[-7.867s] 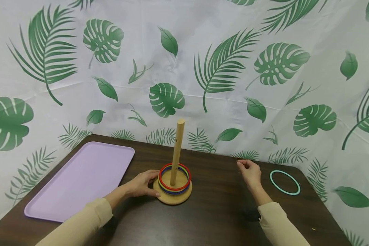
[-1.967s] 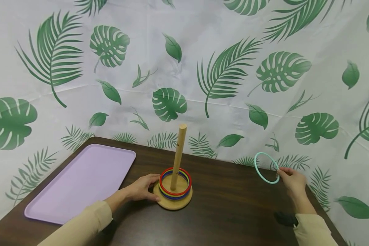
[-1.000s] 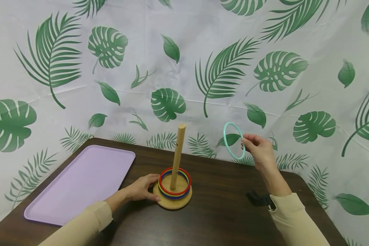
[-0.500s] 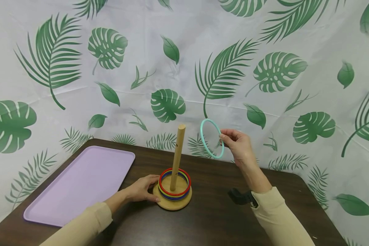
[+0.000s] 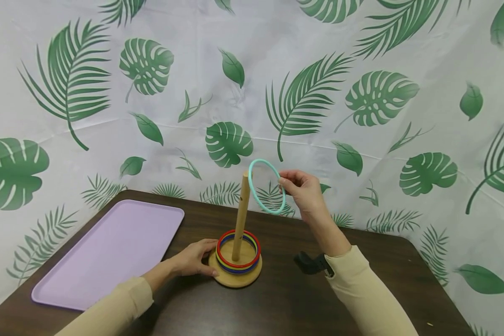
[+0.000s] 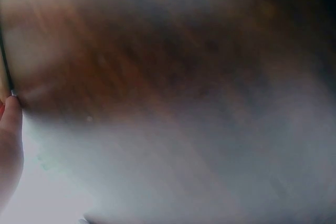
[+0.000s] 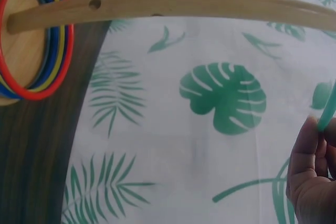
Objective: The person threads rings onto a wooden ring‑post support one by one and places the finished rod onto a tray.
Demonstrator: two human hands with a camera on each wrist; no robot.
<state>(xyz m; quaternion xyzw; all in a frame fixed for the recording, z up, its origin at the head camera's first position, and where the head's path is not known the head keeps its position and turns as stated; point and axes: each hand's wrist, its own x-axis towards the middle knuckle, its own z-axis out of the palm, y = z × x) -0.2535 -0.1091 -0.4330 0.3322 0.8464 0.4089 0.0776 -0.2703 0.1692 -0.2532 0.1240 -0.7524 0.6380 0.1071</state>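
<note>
A wooden stand with a round base [image 5: 235,281] and a tall peg [image 5: 241,210] is on the table. Low around the peg lie a red ring [image 5: 237,266] and yellow and blue rings under it. My left hand [image 5: 193,259] grips the left rim of the base, thumb in front and fingers behind. My right hand [image 5: 304,193] pinches a mint-green ring [image 5: 270,212] by its right side. That ring is held tilted at the peg's top, its left edge overlapping the top in the head view. The left wrist view is blurred, with one finger [image 6: 10,145] at its edge.
A lilac tray [image 5: 122,247] lies on the dark wooden table [image 5: 277,298], left of the stand. Behind the table hangs a white sheet [image 5: 172,70] with green leaves. A dark wrist device [image 5: 311,263] sits on my right wrist. A small pale scrap [image 5: 430,324] lies at the lower right.
My right hand has picked the mint-green ring up from the table's right side, lifted it and carried it left to the peg's top. My left hand has stayed at the base.
</note>
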